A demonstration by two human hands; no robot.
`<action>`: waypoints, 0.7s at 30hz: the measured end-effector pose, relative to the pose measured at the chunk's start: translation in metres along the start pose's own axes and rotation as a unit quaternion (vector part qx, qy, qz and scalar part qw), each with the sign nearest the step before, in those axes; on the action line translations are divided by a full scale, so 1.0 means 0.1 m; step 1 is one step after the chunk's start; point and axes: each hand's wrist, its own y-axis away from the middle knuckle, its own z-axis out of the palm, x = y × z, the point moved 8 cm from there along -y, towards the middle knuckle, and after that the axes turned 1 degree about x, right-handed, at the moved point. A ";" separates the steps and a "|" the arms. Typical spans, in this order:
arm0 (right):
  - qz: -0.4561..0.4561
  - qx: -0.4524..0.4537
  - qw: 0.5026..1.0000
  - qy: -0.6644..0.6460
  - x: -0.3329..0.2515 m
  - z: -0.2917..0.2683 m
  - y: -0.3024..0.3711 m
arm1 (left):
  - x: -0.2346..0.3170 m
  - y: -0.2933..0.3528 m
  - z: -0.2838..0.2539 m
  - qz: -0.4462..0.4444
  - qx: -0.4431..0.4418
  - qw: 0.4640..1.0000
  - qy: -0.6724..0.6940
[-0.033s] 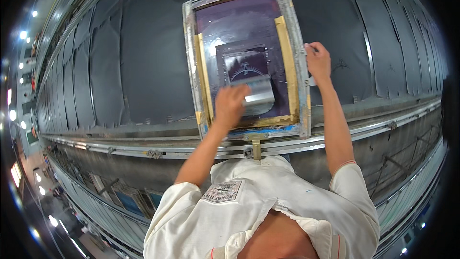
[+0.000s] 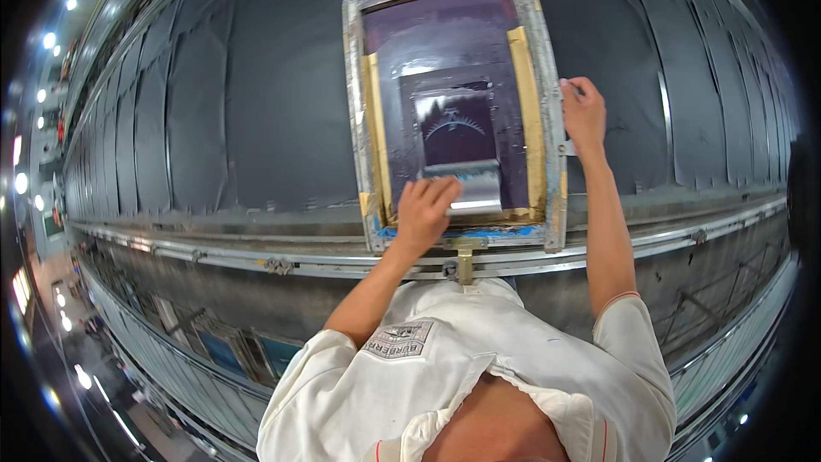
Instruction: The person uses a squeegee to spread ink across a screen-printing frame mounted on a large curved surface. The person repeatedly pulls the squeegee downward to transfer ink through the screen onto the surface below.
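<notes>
A metal-bladed squeegee (image 2: 476,188) lies across the near part of a screen printing frame (image 2: 542,60), with my left hand (image 2: 425,212) closed around its left end. Inside the frame is a dark purple mesh (image 2: 436,30) with yellowish tape down both sides. A pale arched design (image 2: 454,125) shows in the mesh window beyond the squeegee. My right hand (image 2: 585,120) is closed, its curled fingers at the frame's outer right edge. The frame rests on dark sheet material (image 2: 286,103).
Dark panels (image 2: 697,94) run along the long table to both sides. A metal rail (image 2: 209,255) with clamps passes along its near edge, and a brass-coloured bracket (image 2: 465,263) sits at the frame's near end. Framed screens (image 2: 229,354) stand below at left.
My left hand has drawn the squeegee toward me, down to the near end of the mesh, uncovering more of the window. The frame and my right hand appear slightly farther right in view.
</notes>
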 end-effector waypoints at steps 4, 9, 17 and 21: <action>0.018 -0.006 0.999 -0.036 -0.10 0.22 0.14 | -0.09 0.10 -0.24 -0.026 0.015 0.999 0.020; 0.034 -0.060 0.989 -0.130 -0.35 0.73 0.50 | -0.79 0.17 -0.68 -0.077 -0.013 0.997 0.026; 0.005 -0.026 0.998 -0.065 -0.25 0.82 0.54 | -0.96 0.00 -0.75 -0.090 -0.093 0.991 -0.029; -0.066 0.034 0.996 0.045 -0.16 0.38 0.14 | -0.68 -0.52 -0.36 -0.051 -0.139 0.989 -0.007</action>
